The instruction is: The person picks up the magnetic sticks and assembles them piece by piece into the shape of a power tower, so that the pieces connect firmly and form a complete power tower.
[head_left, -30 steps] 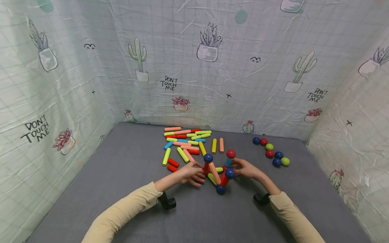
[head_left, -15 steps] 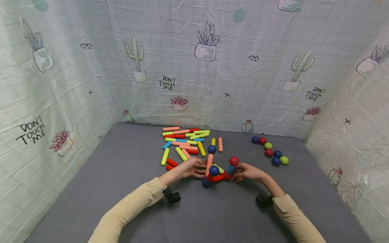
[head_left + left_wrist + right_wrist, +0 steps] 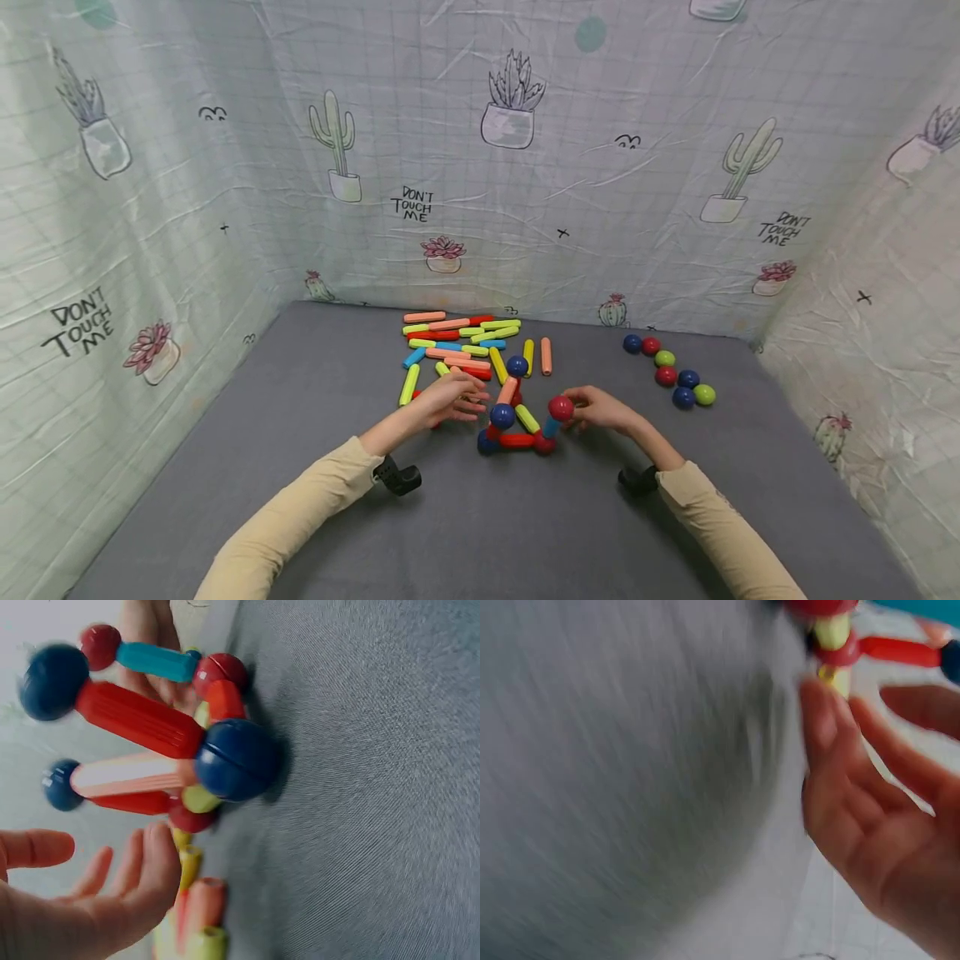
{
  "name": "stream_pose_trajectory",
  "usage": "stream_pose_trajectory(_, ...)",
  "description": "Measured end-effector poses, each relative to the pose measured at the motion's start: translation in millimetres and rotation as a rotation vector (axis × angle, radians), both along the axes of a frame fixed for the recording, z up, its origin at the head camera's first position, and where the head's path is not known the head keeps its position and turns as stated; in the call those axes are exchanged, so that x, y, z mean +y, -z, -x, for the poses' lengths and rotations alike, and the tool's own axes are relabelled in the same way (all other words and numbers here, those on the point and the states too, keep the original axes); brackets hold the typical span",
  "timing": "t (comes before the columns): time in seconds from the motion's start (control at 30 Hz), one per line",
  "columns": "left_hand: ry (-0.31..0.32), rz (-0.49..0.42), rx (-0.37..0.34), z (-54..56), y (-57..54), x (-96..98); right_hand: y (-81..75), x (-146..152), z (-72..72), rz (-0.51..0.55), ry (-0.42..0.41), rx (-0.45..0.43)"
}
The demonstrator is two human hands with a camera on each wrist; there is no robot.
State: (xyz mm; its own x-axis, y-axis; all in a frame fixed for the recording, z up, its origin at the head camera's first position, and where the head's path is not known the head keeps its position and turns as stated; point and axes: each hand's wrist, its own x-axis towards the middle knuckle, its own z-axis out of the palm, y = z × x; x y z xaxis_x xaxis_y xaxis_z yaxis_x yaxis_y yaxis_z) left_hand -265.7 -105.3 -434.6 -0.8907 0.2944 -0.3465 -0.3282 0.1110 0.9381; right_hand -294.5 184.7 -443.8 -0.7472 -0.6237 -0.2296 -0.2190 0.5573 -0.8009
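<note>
Magnetic rods and balls form a three-cornered frame on the grey table (image 3: 480, 533), between both hands. A red rod (image 3: 517, 441) and a yellow-green rod (image 3: 527, 418) lie along its base. Short rods stand at the corners; a blue rod (image 3: 551, 427) carries a red ball (image 3: 560, 407), the others dark blue balls (image 3: 502, 416). A salmon rod (image 3: 131, 776) slants between a lower and an upper ball. My left hand (image 3: 452, 396), fingers spread and holding nothing, is beside the frame's left side. My right hand (image 3: 603, 410) has loosely bent fingers right at the blue rod.
Behind my left hand lie many loose rods (image 3: 448, 354) in salmon, red, yellow-green and blue. Several loose balls (image 3: 666, 377) sit at the back right. A printed cloth (image 3: 450, 167) hangs around the table's back and sides.
The frame has turned clockwise as seen from above: its front corner swung left, and the red-topped corner came forward. My left hand has drawn away to the left, off the frame.
</note>
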Motion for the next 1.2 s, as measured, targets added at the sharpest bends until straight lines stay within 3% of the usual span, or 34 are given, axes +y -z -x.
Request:
stream_pose_trajectory(0.13, 0.043, 0.078, 0.297, -12.9, -13.3, -2.3, -0.7, -6, 20.8, -0.103, 0.091, 0.349)
stream_pose_trajectory(0.23, 0.134, 0.155, 0.571, -25.1, -21.7, 0.0, 0.6, -11, 34.4, -0.161, 0.113, 0.539)
stream_pose_trajectory(0.37, 0.286, 0.302, 0.865, -37.4, -24.3, 6.4, 1.9, -16, 47.1, -0.317, 0.111, 0.701)
stream_pose_trajectory(0.47, 0.365, 0.394, 0.976, -40.4, -19.8, 10.7, 4.4, -18, 54.9, -0.468, 0.089, 0.755)
stream_pose_trajectory(0.53, 0.389, 0.412, 0.987, -40.4, -16.0, 12.6, 6.6, -19, 59.1, -0.547, 0.075, 0.772)
stream_pose_trajectory(0.7, 0.378, 0.375, 0.893, -38.4, -9.7, 13.4, 13.2, -18, 64.7, -0.641, 0.058, 0.879)
stream_pose_trajectory(0.8, 0.373, 0.36, 0.867, -39.1, -8.2, 11.2, 16.6, -15, 64.0, -0.635, 0.041, 0.933)
stream_pose_trajectory(1.03, 0.376, 0.376, 0.836, -40.8, -7.8, 5.7, 20.3, -13, 60.9, -0.586, -0.007, 0.93)
stream_pose_trajectory(1.13, 0.388, 0.378, 0.802, -46.1, -18.1, 4.3, 22.0, -13, 63.2, -0.589, -0.024, 0.969)
stream_pose_trajectory(1.2, 0.394, 0.374, 0.794, -46.2, -18.7, 2.7, 22.2, -13, 63.7, -0.584, -0.033, 1.0)
